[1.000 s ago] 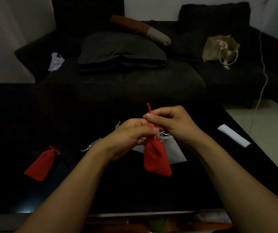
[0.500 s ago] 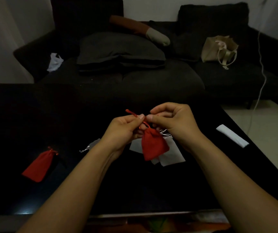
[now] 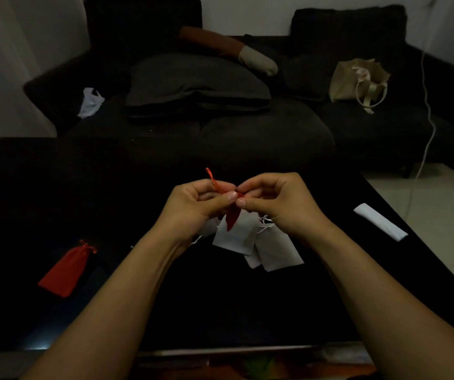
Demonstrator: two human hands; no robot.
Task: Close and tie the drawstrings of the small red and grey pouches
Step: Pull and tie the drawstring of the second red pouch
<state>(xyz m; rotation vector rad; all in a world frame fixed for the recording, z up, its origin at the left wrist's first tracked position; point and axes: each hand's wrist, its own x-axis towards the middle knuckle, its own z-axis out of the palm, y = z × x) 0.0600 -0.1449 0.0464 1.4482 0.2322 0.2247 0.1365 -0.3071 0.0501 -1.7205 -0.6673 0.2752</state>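
I am pinching the red pouch's (image 3: 232, 219) drawstring (image 3: 213, 181) with both hands, left (image 3: 193, 205) and right (image 3: 278, 204); if either grip is slackening, the knot may be slipping loose.

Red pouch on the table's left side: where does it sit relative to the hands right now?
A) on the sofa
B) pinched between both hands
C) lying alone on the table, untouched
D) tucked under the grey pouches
C: the second red pouch lies flat on the black table, apart from the left hand and the right hand, which pinch another red pouch at its drawstring.
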